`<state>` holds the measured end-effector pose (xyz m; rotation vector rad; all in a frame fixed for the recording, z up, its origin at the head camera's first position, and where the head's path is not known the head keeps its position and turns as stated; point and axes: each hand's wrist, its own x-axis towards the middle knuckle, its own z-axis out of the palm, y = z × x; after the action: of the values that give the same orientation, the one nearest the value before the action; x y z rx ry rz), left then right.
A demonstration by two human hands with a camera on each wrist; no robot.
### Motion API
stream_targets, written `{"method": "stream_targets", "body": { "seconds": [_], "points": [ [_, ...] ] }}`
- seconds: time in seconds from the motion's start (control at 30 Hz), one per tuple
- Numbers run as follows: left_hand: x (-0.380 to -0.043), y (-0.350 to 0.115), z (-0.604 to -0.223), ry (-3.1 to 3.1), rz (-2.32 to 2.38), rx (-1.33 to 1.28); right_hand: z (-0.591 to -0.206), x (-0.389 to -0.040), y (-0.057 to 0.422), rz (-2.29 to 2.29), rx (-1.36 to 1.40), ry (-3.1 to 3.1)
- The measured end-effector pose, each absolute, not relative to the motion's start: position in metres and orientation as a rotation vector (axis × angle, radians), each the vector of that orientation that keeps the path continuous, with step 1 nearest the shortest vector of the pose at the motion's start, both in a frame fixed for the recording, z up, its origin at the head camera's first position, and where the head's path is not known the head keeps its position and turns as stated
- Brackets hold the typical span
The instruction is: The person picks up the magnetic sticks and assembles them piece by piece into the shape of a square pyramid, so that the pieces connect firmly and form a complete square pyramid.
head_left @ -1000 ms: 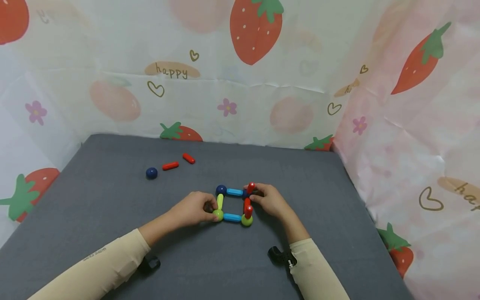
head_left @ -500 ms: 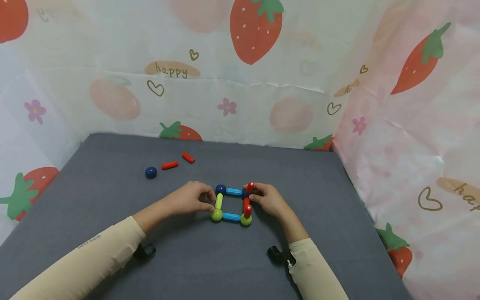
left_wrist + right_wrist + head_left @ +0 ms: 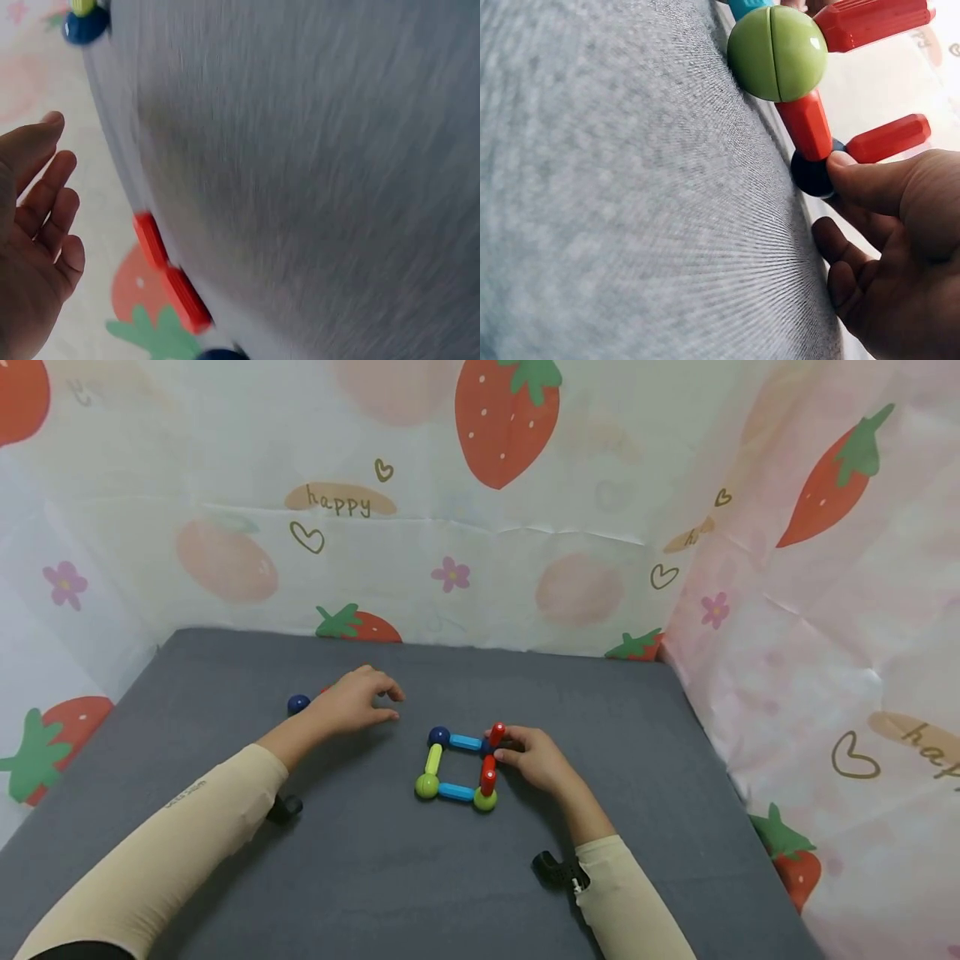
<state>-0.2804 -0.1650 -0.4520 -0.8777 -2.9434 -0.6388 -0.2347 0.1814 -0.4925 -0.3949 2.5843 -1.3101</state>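
- The right hand [image 3: 538, 760] pinches the navy corner ball [image 3: 808, 175] at the frame's far right, its thumb against the ball and part of the forefinger hidden
- The frame [image 3: 456, 792], a square of rods and balls, lies flat on the grey table [image 3: 420, 885]; two upright rods [image 3: 498, 733], both red, stand on its right corners, the nearer one partly covering the frame's red side in the head view
- The left hand [image 3: 352, 702] is beyond and left of the frame, thumb and fingers apart with nothing between them
- Two red loose rods [image 3: 172, 277] lie beyond and left of the frame; in the head view the left hand hides all but a sliver of red
- Farther left of the frame sits a navy loose ball [image 3: 298, 703], cut off at the bottom of the left wrist view
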Motion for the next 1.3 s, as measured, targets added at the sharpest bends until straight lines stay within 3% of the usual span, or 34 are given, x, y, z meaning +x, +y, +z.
{"method": "stream_targets", "body": {
  "seconds": [0.4, 1.3],
  "points": [
    [-0.333, -0.187, -0.450, -3.046, -0.500, -0.670, -0.492, -0.236, 0.183, -1.299, -0.391, 2.596],
    [-0.353, -0.196, -0.474, -3.124, -0.490, -0.566, -0.494, -0.235, 0.182, -1.314, -0.393, 2.578]
  ]
}}
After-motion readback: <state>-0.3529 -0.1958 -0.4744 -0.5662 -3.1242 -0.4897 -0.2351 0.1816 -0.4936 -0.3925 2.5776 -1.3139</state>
